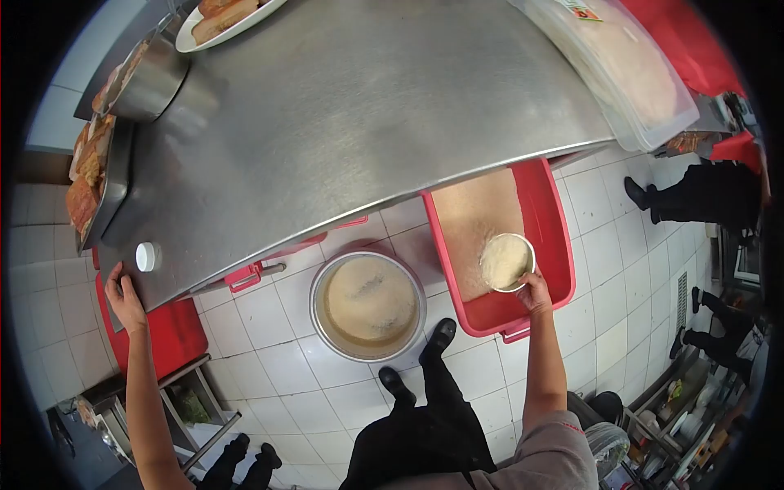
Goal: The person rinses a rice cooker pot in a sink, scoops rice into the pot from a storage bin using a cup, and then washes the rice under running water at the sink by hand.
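Note:
My right hand (535,294) grips the rim of a round metal bowl (507,262) filled with pale grains. The bowl is over a red bin (554,237), which holds a layer of similar grains (478,214). To the left, a large round metal pot (415,327) with grains in it stands on the tiled floor. My left hand (126,300) rests on the corner of the steel table, its fingers apart, close to a small white cap (146,256).
On the steel table (351,106) are a plate of meat (224,23), a metal pot (155,82), a tray of meat (114,184) and a clear plastic container (625,77). Other people (706,194) stand at the right; more dark shoes show at the lower left.

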Available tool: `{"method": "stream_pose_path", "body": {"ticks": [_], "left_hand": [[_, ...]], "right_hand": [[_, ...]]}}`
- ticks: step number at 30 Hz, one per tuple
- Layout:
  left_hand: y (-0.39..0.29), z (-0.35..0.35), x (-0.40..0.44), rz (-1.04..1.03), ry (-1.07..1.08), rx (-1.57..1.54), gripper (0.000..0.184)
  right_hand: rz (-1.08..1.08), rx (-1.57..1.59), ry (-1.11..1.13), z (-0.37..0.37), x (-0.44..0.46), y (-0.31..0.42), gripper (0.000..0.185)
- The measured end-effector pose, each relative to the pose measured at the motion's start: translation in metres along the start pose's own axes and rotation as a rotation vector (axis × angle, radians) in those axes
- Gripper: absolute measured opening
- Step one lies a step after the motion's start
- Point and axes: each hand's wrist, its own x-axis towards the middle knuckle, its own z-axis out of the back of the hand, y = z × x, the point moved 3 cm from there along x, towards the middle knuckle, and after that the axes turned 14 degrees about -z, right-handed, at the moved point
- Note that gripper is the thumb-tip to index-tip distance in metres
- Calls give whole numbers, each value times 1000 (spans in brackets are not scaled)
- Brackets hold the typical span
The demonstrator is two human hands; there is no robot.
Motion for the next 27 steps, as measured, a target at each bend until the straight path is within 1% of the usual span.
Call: {"method": "stream_pose_path", "body": {"ticks": [2, 4, 6, 9, 11, 13, 14, 15, 17, 18, 19, 20, 23, 25, 27], "left_hand": [[-2, 0, 0, -4, 0, 35, 30], [-13, 0, 0, 16, -8, 70, 32], [-10, -1, 2, -46, -13, 105, 32], [-2, -4, 1, -68, -44, 92, 32], [-7, -3, 1, -22, -56, 163, 33], [-20, -2, 0, 28, -59, 224, 35], [-27, 0, -2, 66, -54, 251, 35], [-32, 1, -1, 102, -52, 275, 36], [-30, 1, -1, 133, -56, 260, 36], [-33, 1, -1, 142, -54, 264, 36], [-35, 1, -1, 150, -50, 268, 36], [-37, 2, -2, 151, -51, 252, 36], [-36, 2, -1, 135, -55, 250, 36], [-35, 2, -1, 108, -51, 227, 35], [-28, 2, -1, 51, -50, 196, 34]], "right_hand": [[86, 137, -2, -6, -10, -3, 69], [169, 102, 64, -26, -23, 3, 68], [215, 74, 122, -47, -35, 5, 67], [274, 56, 209, -101, -62, 2, 74], [421, -137, 163, -164, -99, -4, 75], [813, -694, -25, -188, -107, -17, 75], [871, -727, 7, -206, -118, -27, 74], [859, -760, 4, -222, -124, -37, 71], [1119, -1062, -45, -238, -136, -52, 64], [1246, -1178, -54, -244, -140, -61, 61], [1343, -1244, -18, -247, -140, -70, 58], [1461, -1337, -57, -250, -143, -77, 54], [1742, -1317, -1, -252, -139, -84, 50], [1789, -1266, -65, -245, -129, -70, 46], [1813, -1279, -279, -231, -108, -41, 48]]}}
